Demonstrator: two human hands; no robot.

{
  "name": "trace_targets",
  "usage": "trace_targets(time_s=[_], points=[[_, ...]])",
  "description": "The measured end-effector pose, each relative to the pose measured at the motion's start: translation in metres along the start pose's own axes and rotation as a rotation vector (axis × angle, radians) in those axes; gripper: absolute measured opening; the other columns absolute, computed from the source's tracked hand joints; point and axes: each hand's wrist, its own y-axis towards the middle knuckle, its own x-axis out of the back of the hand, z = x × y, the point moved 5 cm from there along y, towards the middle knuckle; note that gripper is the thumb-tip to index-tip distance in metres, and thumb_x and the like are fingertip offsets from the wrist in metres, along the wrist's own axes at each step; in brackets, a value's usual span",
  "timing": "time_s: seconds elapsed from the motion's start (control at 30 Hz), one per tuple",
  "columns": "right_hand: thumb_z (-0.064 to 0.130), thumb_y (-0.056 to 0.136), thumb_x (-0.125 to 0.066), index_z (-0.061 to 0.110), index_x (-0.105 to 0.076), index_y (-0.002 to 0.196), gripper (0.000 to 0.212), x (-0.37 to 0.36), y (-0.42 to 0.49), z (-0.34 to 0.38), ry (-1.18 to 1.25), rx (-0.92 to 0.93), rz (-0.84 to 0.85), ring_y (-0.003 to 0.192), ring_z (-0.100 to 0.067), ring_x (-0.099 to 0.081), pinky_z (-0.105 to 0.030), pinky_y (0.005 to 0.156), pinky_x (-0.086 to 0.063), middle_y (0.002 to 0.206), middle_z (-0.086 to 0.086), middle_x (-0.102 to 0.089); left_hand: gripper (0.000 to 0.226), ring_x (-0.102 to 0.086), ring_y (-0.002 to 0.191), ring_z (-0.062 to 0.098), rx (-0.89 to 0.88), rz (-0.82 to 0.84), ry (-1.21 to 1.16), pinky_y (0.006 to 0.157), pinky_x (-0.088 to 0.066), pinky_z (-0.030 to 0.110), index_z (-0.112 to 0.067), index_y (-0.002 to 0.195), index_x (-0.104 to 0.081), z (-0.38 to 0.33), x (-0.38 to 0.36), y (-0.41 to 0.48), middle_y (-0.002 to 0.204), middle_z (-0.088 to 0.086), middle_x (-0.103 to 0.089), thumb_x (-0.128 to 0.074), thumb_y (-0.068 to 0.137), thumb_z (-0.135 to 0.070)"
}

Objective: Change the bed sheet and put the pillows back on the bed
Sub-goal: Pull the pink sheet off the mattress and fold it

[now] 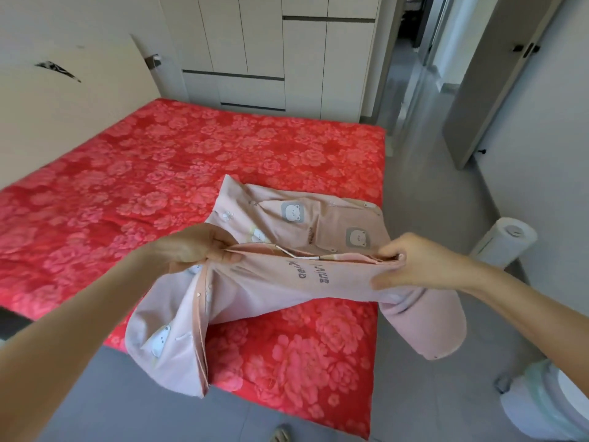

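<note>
You hold one pale pink cotton bed sheet printed with cartoon bears [264, 282] in your two hands, above the near right corner of the one bed covered in red floral quilted fabric [159, 173]. Your left hand [197, 247] pinches the left end of the sheet's folded top edge, thumb on top and fingers curled beneath. Your right hand [417, 266] grips the right end, fingers curled round the bunched layers. The edge runs taut between the two hands.

Two bear faces in grey squares show on the sheet's far panel, which reaches out over the bed. Two lobes of cloth hang down: one drops past the bed's near edge, the other bulges out beyond the bed's right edge.

One pale wardrobe with flat panel doors [280, 52] stands behind the bed's far end. To the right of the bed one grey door [497, 74] stands open, one white ribbed cylinder appliance [503, 244] stands on the grey floor [111, 393], and nearer you one white bin with a plastic liner [535, 406].
</note>
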Motion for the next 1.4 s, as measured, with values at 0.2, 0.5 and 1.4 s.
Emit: trace_targets(time_s=[0.2, 0.5, 1.4], points=[[0.056, 0.065, -0.074, 0.004, -0.064, 0.063, 0.053, 0.044, 0.002, 0.048, 0.39, 0.162, -0.429, 0.064, -0.01, -0.042, -0.027, 0.06, -0.031, 0.063, -0.001, -0.049, 0.034, -0.063, 0.067, 0.002, -0.157, -0.069, -0.134, 0.065, -0.046, 0.011, -0.01, 0.075, -0.07, 0.005, -0.016, 0.006, 0.069, -0.006, -0.069, -0.087, 0.052, -0.028], [0.017, 0.085, -0.069, 0.021, -0.07, 0.073, 0.012, 0.092, 0.089, 0.137, 0.725, 0.113, -0.847, 0.067, -0.001, -0.066, -0.019, 0.069, -0.051, 0.062, 0.015, -0.069, 0.037, -0.036, 0.044, 0.01, -0.521, -0.691, 0.428, 0.046, -0.024, 0.018, -0.025, 0.055, -0.03, 0.002, 0.033, 0.033, 0.045, -0.008, -0.033, -0.058, 0.078, -0.024], [0.052, 0.018, -0.093, 0.006, -0.069, 0.107, 0.104, 0.02, 0.236, 0.025, 0.772, -0.636, -0.452, 0.093, -0.03, -0.069, -0.037, 0.08, -0.057, 0.104, -0.017, -0.071, 0.057, -0.058, 0.065, 0.021, 0.043, -0.182, 0.709, 0.063, -0.04, 0.03, -0.012, 0.069, -0.066, 0.06, 0.416, 0.128, 0.064, 0.005, -0.065, -0.06, 0.074, -0.068]])
